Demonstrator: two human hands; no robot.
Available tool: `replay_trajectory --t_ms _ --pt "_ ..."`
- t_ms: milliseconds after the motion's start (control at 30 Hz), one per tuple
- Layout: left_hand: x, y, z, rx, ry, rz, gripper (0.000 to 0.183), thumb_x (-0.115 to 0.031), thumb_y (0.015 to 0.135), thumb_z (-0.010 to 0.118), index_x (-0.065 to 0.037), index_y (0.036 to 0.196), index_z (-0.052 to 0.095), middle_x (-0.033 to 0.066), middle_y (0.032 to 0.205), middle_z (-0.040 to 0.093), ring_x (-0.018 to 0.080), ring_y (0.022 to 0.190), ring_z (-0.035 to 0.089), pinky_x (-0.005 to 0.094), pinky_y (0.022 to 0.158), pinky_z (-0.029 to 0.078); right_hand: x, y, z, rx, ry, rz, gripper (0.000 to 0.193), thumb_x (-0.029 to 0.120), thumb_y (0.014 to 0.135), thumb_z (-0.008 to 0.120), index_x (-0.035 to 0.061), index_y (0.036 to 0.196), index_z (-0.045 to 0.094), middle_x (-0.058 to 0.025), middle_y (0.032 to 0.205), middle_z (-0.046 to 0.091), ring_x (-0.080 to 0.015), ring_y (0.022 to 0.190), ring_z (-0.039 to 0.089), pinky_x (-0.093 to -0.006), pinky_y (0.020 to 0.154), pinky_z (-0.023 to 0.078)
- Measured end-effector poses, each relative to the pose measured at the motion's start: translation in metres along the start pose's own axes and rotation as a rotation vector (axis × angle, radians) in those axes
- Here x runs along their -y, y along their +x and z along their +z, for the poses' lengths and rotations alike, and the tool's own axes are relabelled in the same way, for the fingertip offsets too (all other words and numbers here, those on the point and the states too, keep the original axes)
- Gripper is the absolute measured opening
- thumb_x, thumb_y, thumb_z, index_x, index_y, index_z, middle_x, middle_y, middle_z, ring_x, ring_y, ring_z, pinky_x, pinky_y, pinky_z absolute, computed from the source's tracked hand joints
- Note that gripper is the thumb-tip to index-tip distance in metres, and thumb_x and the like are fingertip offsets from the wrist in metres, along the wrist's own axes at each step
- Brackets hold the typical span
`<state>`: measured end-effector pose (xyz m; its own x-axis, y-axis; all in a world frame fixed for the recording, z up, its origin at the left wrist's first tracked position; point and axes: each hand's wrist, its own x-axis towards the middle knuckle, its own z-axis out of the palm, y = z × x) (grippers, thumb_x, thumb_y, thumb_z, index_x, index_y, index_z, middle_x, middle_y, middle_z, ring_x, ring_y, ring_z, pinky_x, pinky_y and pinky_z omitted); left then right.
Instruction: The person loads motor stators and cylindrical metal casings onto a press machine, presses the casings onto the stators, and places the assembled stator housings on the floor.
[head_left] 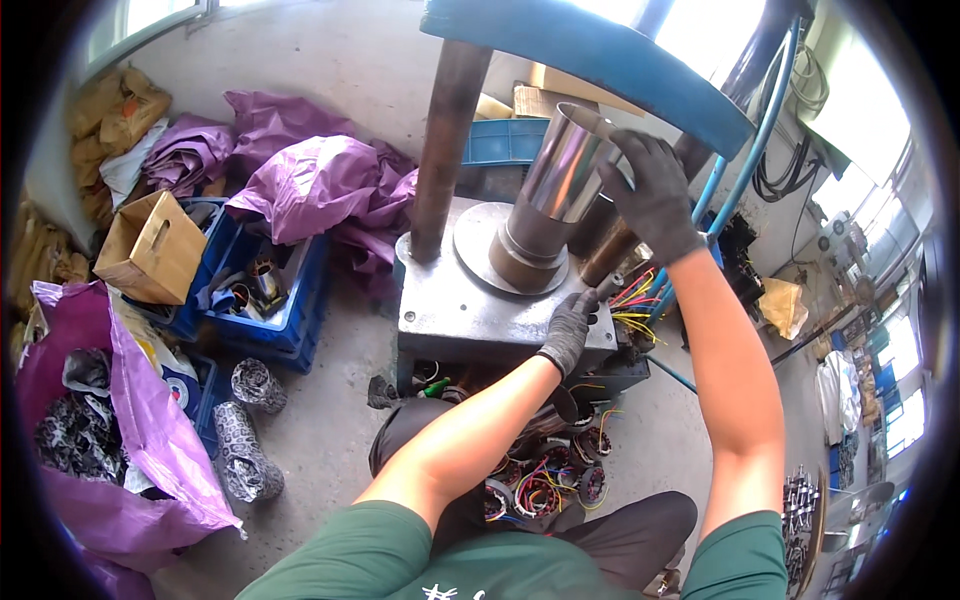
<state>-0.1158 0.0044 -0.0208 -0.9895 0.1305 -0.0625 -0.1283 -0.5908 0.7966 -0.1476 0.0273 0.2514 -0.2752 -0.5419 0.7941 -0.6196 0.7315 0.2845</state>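
Observation:
A shiny, open-topped metal tube (566, 165) stands, leaning in this view, on a dark round block (527, 250). Below the block is a round steel plate (478, 245) on the press's metal table (450, 315). My right hand (655, 190), in a dark grey glove, grips the tube's upper right rim; its fingertips are partly hidden. At the table's front right edge my left hand (572, 328), also gloved, has its fingers curled at a short grey rod (608, 287). Above the tube spans the press's blue crossbeam (600, 60), carried by thick steel columns (450, 150).
Wound motor stators (540, 490) with coloured wires lie below the table between my legs. To the left are blue crates (290, 320), a cardboard box (155, 248), purple sacks (320, 185) and wrapped rolls (248, 465). Blue hoses (750, 170) and loose wires (635, 300) run at the right.

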Motion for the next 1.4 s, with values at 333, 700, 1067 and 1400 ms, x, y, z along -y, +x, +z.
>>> replay_trajectory --t_ms 333,700,1067,1400 --pt "-0.024 0.023 -0.005 -0.052 -0.344 -0.039 0.057 -0.057 0.101 0.057 -0.017 0.142 0.051 0.0069 0.122 0.070 0.0191 0.095 0.067 0.0362 0.082 0.052 -0.067 0.033 0.056 0.576 -0.160 -0.375 0.035 0.016 0.090 0.068 0.0206 0.125 0.068 -0.0166 0.143 0.059 -0.0312 0.122 0.065 -0.0428 0.100 0.055" --pt "-0.055 0.012 -0.023 0.182 -0.535 -0.162 0.081 -0.074 0.103 0.034 -0.016 0.161 0.030 0.0146 0.152 0.054 0.0314 0.131 0.057 0.0456 0.107 0.044 0.009 -0.054 -0.051 0.958 0.841 0.662 0.083 0.032 0.083 0.085 -0.0033 0.148 0.048 -0.0167 0.137 0.060 -0.0274 0.125 0.057 -0.0380 0.107 0.047" --pt "-0.022 -0.040 -0.016 -0.228 0.350 0.106 0.071 -0.042 0.086 0.080 0.007 0.128 0.050 0.0230 0.120 0.065 0.0300 0.112 0.064 0.0411 0.096 0.052 0.092 -0.294 -0.080 -0.091 1.668 1.485 0.075 0.014 0.075 0.066 -0.0035 0.146 0.047 -0.0172 0.137 0.060 -0.0311 0.125 0.060 -0.0415 0.112 0.047" --pt "-0.006 0.003 -0.017 -0.112 1.271 0.808 0.027 -0.006 0.086 0.065 -0.001 0.112 0.068 0.0181 0.104 0.068 0.0314 0.100 0.066 0.0432 0.094 0.051 0.117 -0.360 -0.069 -0.468 2.090 1.771 0.047 0.014 0.083 0.060 -0.0018 0.127 0.059 -0.0176 0.128 0.066 -0.0262 0.116 0.065 -0.0396 0.106 0.051"
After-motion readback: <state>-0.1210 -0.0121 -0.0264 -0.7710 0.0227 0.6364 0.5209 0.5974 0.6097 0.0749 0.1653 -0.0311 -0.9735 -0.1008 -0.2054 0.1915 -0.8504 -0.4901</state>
